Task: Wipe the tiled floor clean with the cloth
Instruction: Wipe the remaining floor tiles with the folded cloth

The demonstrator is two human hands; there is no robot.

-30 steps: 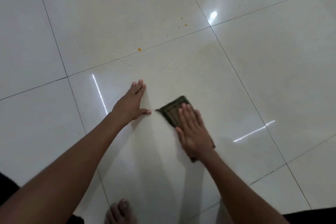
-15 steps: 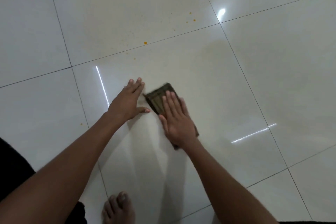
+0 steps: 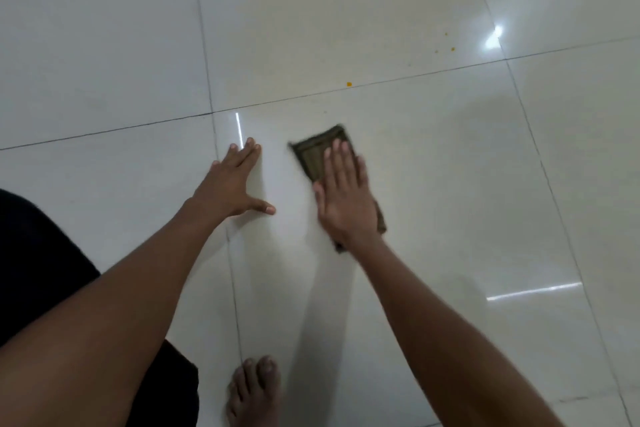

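Observation:
A folded brown-green cloth (image 3: 317,158) lies flat on the glossy white tiled floor (image 3: 433,184). My right hand (image 3: 346,198) presses palm-down on it with fingers together, covering its near half; the far corner sticks out past my fingertips. My left hand (image 3: 235,184) rests flat on the tile a short gap to the left of the cloth, fingers spread, thumb out, holding nothing. Small orange specks (image 3: 349,83) lie beyond the cloth by the grout line, and more orange specks (image 3: 452,48) sit further right.
Dark grout lines (image 3: 381,80) cross the floor. My bare foot (image 3: 254,392) stands at the bottom centre, and dark clothing (image 3: 41,253) fills the lower left. Bright light reflections (image 3: 493,36) glare on the tiles to the right.
My right hand slid the cloth left toward my left hand, then back a little to the right and forward. The camera view shifted left, so the specks now sit further right.

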